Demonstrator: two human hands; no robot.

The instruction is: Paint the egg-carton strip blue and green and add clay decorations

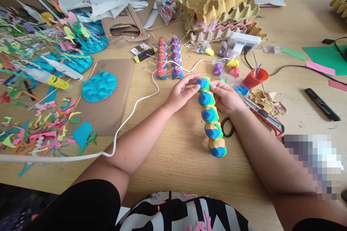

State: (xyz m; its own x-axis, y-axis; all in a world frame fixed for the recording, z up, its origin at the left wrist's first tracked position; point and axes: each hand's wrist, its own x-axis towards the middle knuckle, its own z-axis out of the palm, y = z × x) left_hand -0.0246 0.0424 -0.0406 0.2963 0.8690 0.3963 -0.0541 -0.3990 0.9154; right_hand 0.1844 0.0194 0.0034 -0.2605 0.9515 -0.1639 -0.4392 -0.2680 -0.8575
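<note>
A strip of egg-carton cups [209, 114], covered in blue and green clay with tan cardboard showing between, is held up above the wooden table. My left hand [182, 93] pinches the far end cup from the left, thumb and fingers at its edge. From the other side my right hand [227, 97] grips the same cup with its thumb and fingertips. The strip's near end hangs toward me. Just beyond my hands stand two finished-looking cup strips, a red-and-blue one [162, 58] and a purple-and-blue one [176, 57], with pins stuck in them.
Left lie paper scraps [40, 130], glue bottles [46, 78] and a blue clay disc [99, 86] on cardboard [119, 104]. A white cable [130, 115] crosses my left forearm. Right are a red cup [256, 78], a utility knife [262, 113] and a black marker [322, 104]. Egg trays [219, 0] are stacked behind.
</note>
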